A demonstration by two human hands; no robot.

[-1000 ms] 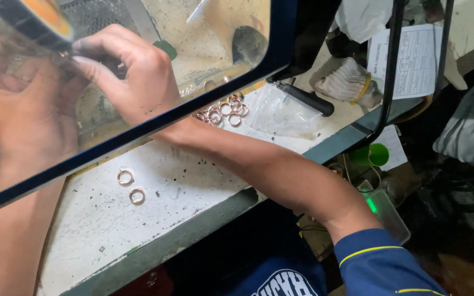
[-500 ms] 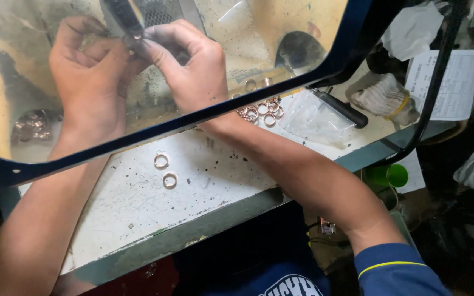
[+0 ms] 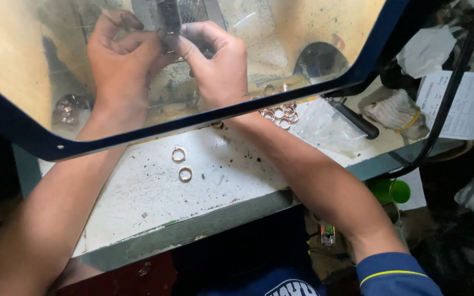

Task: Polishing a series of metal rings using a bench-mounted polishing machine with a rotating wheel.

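Observation:
Both my hands work behind a clear shield with a blue frame (image 3: 204, 118). My left hand (image 3: 119, 63) and my right hand (image 3: 218, 66) meet fingertip to fingertip and pinch a small piece (image 3: 170, 37). It is too small and blurred to name. The piece sits just under a dark machine part (image 3: 165, 13) at the top edge. Two copper-coloured rings (image 3: 178, 154) lie apart on the white bench top (image 3: 138, 192), in front of the shield and between my forearms.
A cluster of several rings (image 3: 281, 112) lies by my right forearm, next to a clear plastic bag (image 3: 325, 127) and a black-handled tool (image 3: 353, 118). More rings (image 3: 66, 107) are piled behind the shield at left. A rag (image 3: 396, 109), a paper sheet (image 3: 462, 104) and a green cup (image 3: 390, 191) are at right.
My view has swung so the hands now sit mid-frame. My left hand came up to meet the right, and both now pinch at one spot under the dark part.

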